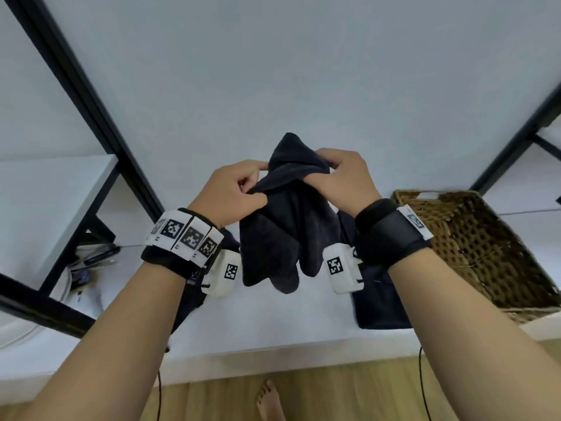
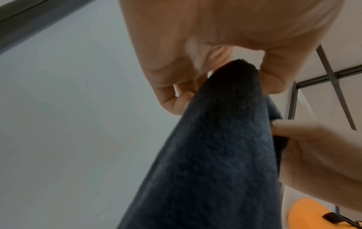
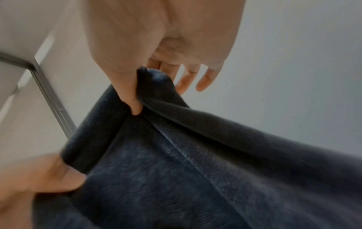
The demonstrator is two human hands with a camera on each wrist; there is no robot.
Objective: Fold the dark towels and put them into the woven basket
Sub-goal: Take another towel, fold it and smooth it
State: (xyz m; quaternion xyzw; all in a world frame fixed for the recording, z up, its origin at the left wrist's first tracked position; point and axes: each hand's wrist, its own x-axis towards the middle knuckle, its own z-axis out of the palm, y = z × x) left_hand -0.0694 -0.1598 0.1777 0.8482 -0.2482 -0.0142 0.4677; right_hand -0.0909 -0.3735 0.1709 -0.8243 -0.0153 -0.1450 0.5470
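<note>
Your left hand (image 1: 229, 189) and right hand (image 1: 343, 177) hold one dark towel (image 1: 285, 226) up in the air above the white bench (image 1: 273, 326). Left grip: thumb and fingers (image 2: 172, 83) pinch the towel's upper corner. Right grip: thumb (image 3: 127, 86) and forefinger pinch a bunched fold of the same towel, the other fingers hanging loose. The cloth droops between your wrists, clear of the bench. The woven basket (image 1: 485, 244) stands on the bench to the right of the held towel. More dark towels (image 1: 382, 305) lie flat on the bench just beside the basket, under your right wrist.
</note>
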